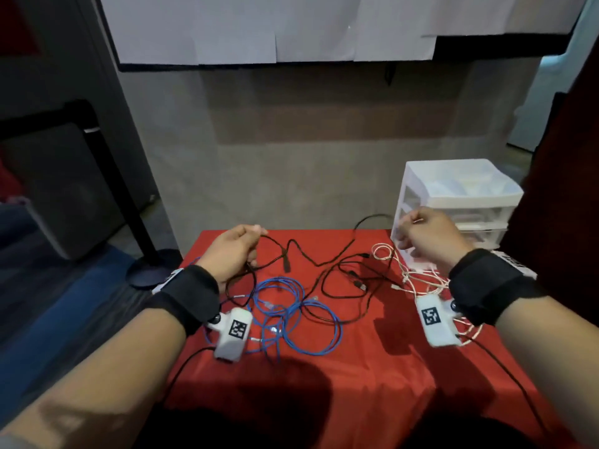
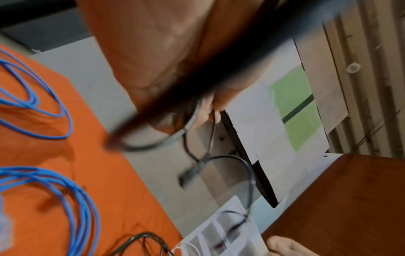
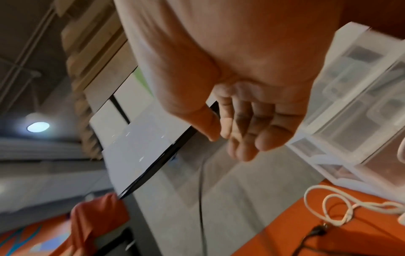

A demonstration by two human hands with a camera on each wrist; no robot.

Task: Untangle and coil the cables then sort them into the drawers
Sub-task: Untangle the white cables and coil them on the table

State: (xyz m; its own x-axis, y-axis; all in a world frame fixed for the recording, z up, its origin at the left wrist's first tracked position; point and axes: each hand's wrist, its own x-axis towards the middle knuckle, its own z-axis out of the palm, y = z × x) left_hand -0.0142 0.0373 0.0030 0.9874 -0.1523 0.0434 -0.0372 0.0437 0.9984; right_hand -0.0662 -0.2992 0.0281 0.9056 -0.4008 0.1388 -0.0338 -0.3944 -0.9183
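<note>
A long black cable (image 1: pixel 308 257) stretches between both hands above the red-covered table (image 1: pixel 372 367). My left hand (image 1: pixel 238 249) grips one part of it, with slack looping under the wrist; its fingers curl round the cable (image 2: pixel 211 131) and a plug (image 2: pixel 190 173) dangles below. My right hand (image 1: pixel 428 234) pinches the other part between thumb and curled fingers (image 3: pixel 241 121) in front of the white drawer unit (image 1: pixel 460 202), and a thin strand (image 3: pixel 200 199) hangs down. Blue cable (image 1: pixel 291 306) lies looped in the middle, white cable (image 1: pixel 418 280) tangled by the drawers.
A second black cable (image 1: pixel 343 286) loops on the cloth between the blue and white ones. A black stand base (image 1: pixel 152 267) sits on the floor off the table's left corner. A dark wooden panel (image 1: pixel 567 189) rises to the right of the drawers.
</note>
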